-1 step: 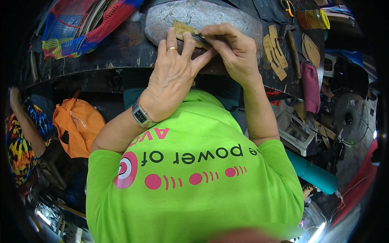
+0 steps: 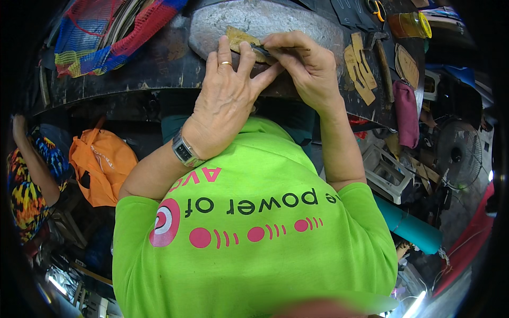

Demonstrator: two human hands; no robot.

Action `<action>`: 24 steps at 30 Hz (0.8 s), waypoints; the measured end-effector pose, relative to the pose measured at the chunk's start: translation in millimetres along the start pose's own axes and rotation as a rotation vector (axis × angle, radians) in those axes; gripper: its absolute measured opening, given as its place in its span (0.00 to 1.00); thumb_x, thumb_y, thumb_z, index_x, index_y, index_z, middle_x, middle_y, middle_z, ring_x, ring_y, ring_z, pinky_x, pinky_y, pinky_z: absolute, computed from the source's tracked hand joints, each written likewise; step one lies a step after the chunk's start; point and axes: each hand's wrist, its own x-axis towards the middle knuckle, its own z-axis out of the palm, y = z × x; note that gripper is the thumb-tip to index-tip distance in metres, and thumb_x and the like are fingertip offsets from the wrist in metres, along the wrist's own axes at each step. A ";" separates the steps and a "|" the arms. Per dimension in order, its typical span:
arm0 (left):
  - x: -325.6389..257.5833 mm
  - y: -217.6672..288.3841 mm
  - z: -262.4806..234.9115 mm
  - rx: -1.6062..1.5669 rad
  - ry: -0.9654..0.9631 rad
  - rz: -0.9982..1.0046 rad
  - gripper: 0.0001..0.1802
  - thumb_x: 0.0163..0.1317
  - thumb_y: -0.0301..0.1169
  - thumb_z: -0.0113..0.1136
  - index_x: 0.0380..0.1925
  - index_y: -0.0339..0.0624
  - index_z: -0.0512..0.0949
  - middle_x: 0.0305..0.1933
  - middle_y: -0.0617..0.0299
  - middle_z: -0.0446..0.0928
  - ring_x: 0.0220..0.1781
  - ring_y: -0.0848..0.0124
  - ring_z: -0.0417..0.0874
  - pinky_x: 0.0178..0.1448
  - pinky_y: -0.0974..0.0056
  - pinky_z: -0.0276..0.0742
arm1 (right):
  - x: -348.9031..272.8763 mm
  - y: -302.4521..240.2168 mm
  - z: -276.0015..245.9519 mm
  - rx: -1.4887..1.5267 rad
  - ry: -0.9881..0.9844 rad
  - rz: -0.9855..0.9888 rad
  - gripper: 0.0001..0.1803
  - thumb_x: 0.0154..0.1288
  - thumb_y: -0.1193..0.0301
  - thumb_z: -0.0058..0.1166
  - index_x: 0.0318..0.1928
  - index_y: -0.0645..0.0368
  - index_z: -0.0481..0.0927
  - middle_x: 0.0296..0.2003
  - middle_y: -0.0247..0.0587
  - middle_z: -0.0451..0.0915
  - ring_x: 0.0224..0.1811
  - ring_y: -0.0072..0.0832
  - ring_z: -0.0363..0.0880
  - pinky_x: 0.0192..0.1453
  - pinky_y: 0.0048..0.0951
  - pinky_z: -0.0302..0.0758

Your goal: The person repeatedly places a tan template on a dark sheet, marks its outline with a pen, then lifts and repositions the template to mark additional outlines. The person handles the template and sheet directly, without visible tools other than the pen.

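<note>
A tan leather piece point(image 2: 239, 38) lies on a grey stone slab point(image 2: 297, 21) at the near edge of a dark workbench point(image 2: 159, 63). My left hand point(image 2: 225, 100), with a ring and a wristwatch, presses the piece down with its fingers spread flat. My right hand point(image 2: 305, 66) pinches a thin dark knife point(image 2: 265, 51) whose blade meets the edge of the leather between my two thumbs. Most of the blade is hidden under my fingers. My bright green shirt fills the lower half of the view.
Several tan cut-out pieces point(image 2: 358, 66), a hammer point(image 2: 383, 63), a maroon pouch point(image 2: 407, 114) and a yellow jar point(image 2: 411, 24) are on the bench's right. A red-and-blue mesh bag point(image 2: 106, 32) lies at its left. Below are an orange bag point(image 2: 103, 164), another person point(image 2: 26, 185), a fan point(image 2: 458, 153) and a teal roll point(image 2: 408, 228).
</note>
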 end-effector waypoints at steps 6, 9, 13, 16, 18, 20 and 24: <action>0.3 0.4 -1.5 -0.018 -0.016 -0.010 0.41 0.63 0.37 0.66 0.77 0.73 0.66 0.69 0.42 0.66 0.72 0.34 0.67 0.72 0.41 0.66 | -2.2 -10.0 -25.1 -0.142 -0.119 -0.013 0.10 0.65 0.83 0.62 0.45 0.60 0.85 0.37 0.41 0.85 0.39 0.36 0.83 0.46 0.31 0.79; -0.3 1.2 -2.0 -0.021 -0.022 -0.012 0.40 0.63 0.38 0.67 0.77 0.73 0.67 0.69 0.42 0.67 0.72 0.35 0.67 0.72 0.41 0.66 | -1.7 -12.1 -25.8 -0.186 -0.138 -0.033 0.10 0.66 0.83 0.61 0.45 0.60 0.85 0.37 0.41 0.85 0.39 0.35 0.84 0.46 0.30 0.80; -0.1 1.4 -1.7 -0.010 -0.021 -0.014 0.40 0.64 0.38 0.66 0.77 0.73 0.67 0.69 0.42 0.66 0.72 0.35 0.67 0.72 0.41 0.66 | -5.4 -14.4 -22.3 -0.049 -0.069 0.099 0.09 0.69 0.83 0.58 0.47 0.63 0.84 0.40 0.39 0.85 0.43 0.27 0.85 0.51 0.27 0.80; 1.0 1.5 -0.3 0.018 -0.012 -0.012 0.41 0.63 0.37 0.67 0.77 0.73 0.66 0.70 0.42 0.65 0.72 0.34 0.67 0.72 0.41 0.66 | -9.1 -14.9 -23.6 -0.014 -0.072 0.167 0.08 0.74 0.83 0.55 0.50 0.66 0.83 0.46 0.36 0.86 0.51 0.21 0.82 0.59 0.23 0.77; -0.4 1.2 -0.8 -0.021 -0.006 -0.019 0.42 0.63 0.37 0.67 0.77 0.73 0.66 0.70 0.42 0.65 0.72 0.34 0.66 0.73 0.41 0.66 | -10.6 -13.7 -23.7 -0.036 -0.061 0.163 0.08 0.74 0.83 0.55 0.50 0.66 0.83 0.46 0.36 0.86 0.51 0.21 0.82 0.59 0.23 0.77; -0.4 1.3 -1.0 -0.035 -0.008 -0.018 0.42 0.62 0.37 0.67 0.77 0.73 0.66 0.70 0.42 0.65 0.72 0.34 0.66 0.73 0.41 0.66 | -11.5 -12.1 -22.7 -0.041 -0.008 0.135 0.08 0.72 0.82 0.55 0.48 0.65 0.83 0.40 0.39 0.87 0.44 0.23 0.85 0.52 0.25 0.80; 0.5 2.4 -0.8 -0.044 -0.007 -0.042 0.53 0.53 0.38 0.77 0.79 0.77 0.62 0.72 0.42 0.64 0.74 0.36 0.65 0.74 0.41 0.66 | -14.8 -13.3 -24.1 -0.110 0.072 0.127 0.07 0.71 0.81 0.56 0.47 0.64 0.82 0.36 0.40 0.87 0.40 0.22 0.86 0.48 0.25 0.81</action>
